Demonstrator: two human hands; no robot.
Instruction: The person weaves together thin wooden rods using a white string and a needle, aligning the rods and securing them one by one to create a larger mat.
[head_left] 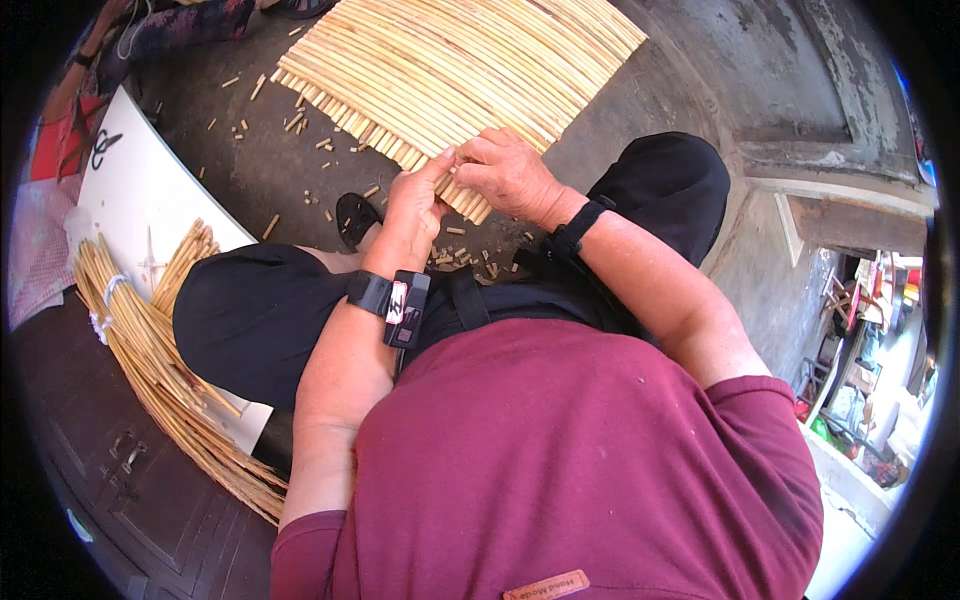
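Observation:
A mat of pale yellow reed stalks [450, 65], laid side by side, stretches away from my knees, its near corner between my two hands. My left hand [418, 195] grips that near edge, thumb on top and fingers partly hidden beneath. Close beside it, my right hand [508, 175] has its fingers curled and pinched on the stalks at the same edge. Any thread or cord between the fingertips is too small to make out. The cut stalk ends stick out unevenly along the mat's left side.
Short cut stalk pieces [295, 122] litter the grey floor. To my left, a tied bundle of long stalks [135, 330] lies across a white board [150, 180] and a dark brown wooden surface [130, 480]. Another person's arm [75, 75] shows at far left. A worn wall [770, 80] stands at right.

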